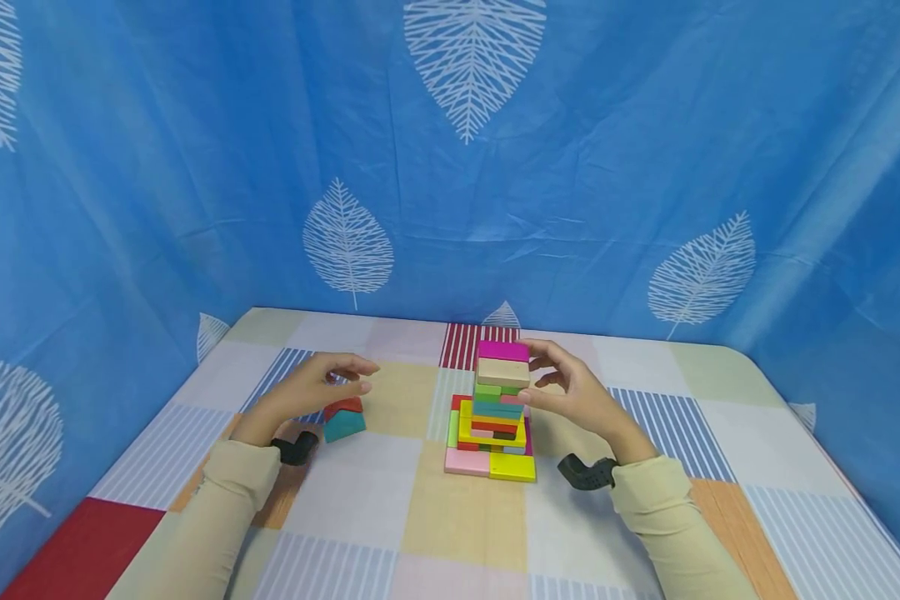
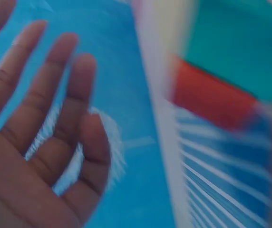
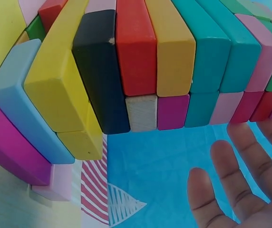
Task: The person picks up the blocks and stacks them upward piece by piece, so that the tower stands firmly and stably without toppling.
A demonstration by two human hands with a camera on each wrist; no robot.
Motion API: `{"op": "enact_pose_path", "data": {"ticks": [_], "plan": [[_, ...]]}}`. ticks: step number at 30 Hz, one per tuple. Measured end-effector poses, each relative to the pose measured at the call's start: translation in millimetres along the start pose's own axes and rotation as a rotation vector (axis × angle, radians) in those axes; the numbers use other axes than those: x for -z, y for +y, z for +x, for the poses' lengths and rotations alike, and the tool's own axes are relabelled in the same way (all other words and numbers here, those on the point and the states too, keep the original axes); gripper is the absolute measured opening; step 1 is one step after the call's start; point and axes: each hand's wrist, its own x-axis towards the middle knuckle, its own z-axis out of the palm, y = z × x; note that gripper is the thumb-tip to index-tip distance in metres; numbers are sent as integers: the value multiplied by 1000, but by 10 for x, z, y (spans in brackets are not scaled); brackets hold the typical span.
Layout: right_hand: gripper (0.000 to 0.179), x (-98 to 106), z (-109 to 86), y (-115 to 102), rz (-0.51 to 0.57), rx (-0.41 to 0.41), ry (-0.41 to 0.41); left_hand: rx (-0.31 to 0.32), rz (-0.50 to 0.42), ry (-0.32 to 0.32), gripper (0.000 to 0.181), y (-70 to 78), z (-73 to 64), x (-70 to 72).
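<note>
A tower of stacked wooden blocks (image 1: 501, 410) in many colours rises from a wider layered base, with a magenta block (image 1: 503, 350) and a plain wood block (image 1: 503, 371) at its top. My right hand (image 1: 573, 392) stands at the tower's upper right side, thumb toward the front and fingers toward the back. In the right wrist view its fingertips (image 3: 243, 133) are against or very near the blocks' side. To the left, my left hand (image 1: 318, 385) hovers with nothing in it, fingers loosely extended. Just beside it lie a teal block (image 1: 345, 426) and a red block (image 1: 342, 407).
A patchwork-patterned cloth covers the table (image 1: 465, 533). Blue curtain (image 1: 570, 167) with white leaf prints closes off the back and both sides. Black straps with camera mounts (image 1: 588, 472) sit on both wrists. Pink and yellow blocks (image 1: 512, 467) form the base's front edge.
</note>
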Motion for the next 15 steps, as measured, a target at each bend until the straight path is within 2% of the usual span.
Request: {"op": "enact_pose_path", "data": {"ticks": [4, 6, 9, 15], "plan": [[69, 2, -2, 10, 11, 11, 4, 155, 0, -21, 41, -161, -120, 40], [69, 2, -4, 11, 19, 15, 3, 199, 2, -22, 41, -212, -146, 42], [69, 0, -8, 5, 25, 24, 1, 231, -17, -26, 40, -286, -150, 42], [68, -1, -16, -2, 25, 41, 1, 272, -13, -37, 37, -336, -136, 39]]}}
